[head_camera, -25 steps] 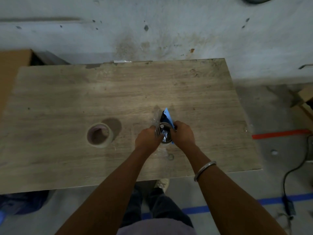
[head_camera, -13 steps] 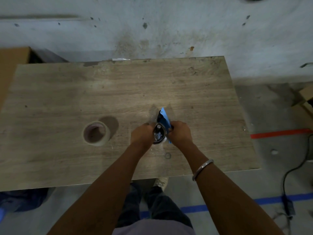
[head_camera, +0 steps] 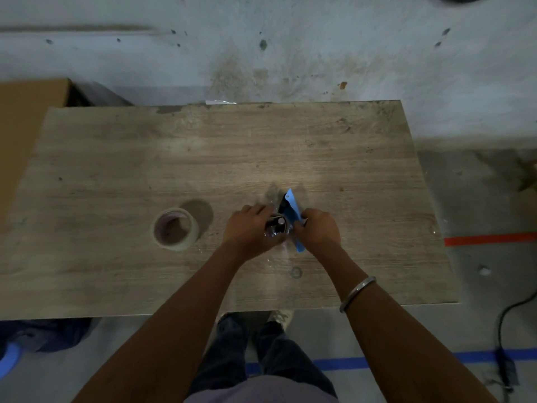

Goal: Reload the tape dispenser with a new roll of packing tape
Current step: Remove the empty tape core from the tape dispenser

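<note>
A blue and black tape dispenser (head_camera: 291, 205) stands on the wooden table (head_camera: 116, 158), just right of centre. My right hand (head_camera: 318, 231) grips its blue frame from the right. My left hand (head_camera: 250, 229) curls round the dark spool part (head_camera: 277, 223) from the left, where clear shiny tape shows. A pale roll of packing tape (head_camera: 175, 229) lies flat on the table about a hand's width to the left of my left hand, untouched. My hands hide the dispenser's lower part.
A cardboard box (head_camera: 26, 112) stands beyond the table's left far corner. Concrete floor surrounds the table, with red tape (head_camera: 491, 239) and a black cable (head_camera: 505, 315) on the right, blue tape (head_camera: 363, 362) near my feet.
Both hands have stayed on the dispenser with small shifts of the fingers. The view has drifted slightly. The loose roll has not moved on the table.
</note>
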Available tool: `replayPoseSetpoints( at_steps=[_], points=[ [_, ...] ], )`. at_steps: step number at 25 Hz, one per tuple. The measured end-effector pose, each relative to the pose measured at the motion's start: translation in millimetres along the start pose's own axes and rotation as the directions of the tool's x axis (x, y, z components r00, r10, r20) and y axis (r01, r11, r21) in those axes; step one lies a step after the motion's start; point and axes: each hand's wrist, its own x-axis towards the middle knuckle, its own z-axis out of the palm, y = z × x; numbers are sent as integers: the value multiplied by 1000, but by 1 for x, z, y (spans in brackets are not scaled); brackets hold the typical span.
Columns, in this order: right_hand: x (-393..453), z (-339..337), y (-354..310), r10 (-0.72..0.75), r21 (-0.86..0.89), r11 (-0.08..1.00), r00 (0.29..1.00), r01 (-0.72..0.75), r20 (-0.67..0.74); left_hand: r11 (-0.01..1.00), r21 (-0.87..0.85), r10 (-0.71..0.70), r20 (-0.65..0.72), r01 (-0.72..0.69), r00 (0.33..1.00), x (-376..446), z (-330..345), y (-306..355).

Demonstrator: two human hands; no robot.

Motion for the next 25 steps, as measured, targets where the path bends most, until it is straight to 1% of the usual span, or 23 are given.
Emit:
replayPoseSetpoints(
  at_steps=[1, 3, 5, 8, 10, 14, 19, 21, 23, 25],
  points=[
    [2, -1, -1, 11, -29, 1000, 1000, -10, 18, 998, 44, 40, 43, -42, 998, -2, 1, -1],
    [5, -3, -5, 34, -72, 997, 999, -31, 40, 993, 115, 23, 103, -35, 994, -3, 0, -1],
    [5, -4, -9, 51, -109, 993, 998, -46, 39, 992, 124, -19, 74, 10, 997, -2, -2, 2],
    [4, -2, -12, 50, -162, 986, 999, -45, 23, 999, 45, -4, -13, 5, 1000, -4, -5, 7],
    [5, 1, -12, 50, -157, 986, 999, -47, 16, 1000, 14, 17, -64, -16, 998, -4, -10, 6],
    [3, -1, -13, 55, -144, 988, 998, -52, 13, 999, -14, 40, -89, -41, 995, -5, -20, 0],
    [0, -7, -18, 54, -193, 980, 998, -46, 35, 972, -231, -72, -135, 39, 988, -12, -37, 3],
    [-4, -9, -25, 39, -195, 980, 999, -46, -35, 963, -266, -98, -178, 48, 979, -16, -44, 4],
    [-4, -10, -36, -40, -216, 976, 985, 3, -165, 959, -278, -120, -234, 52, 965, -20, -50, 0],
    [-2, -12, -49, -146, -243, 966, 961, 88, -234, 954, -286, -175, -270, 95, 947, -24, -56, -8]
  ],
)
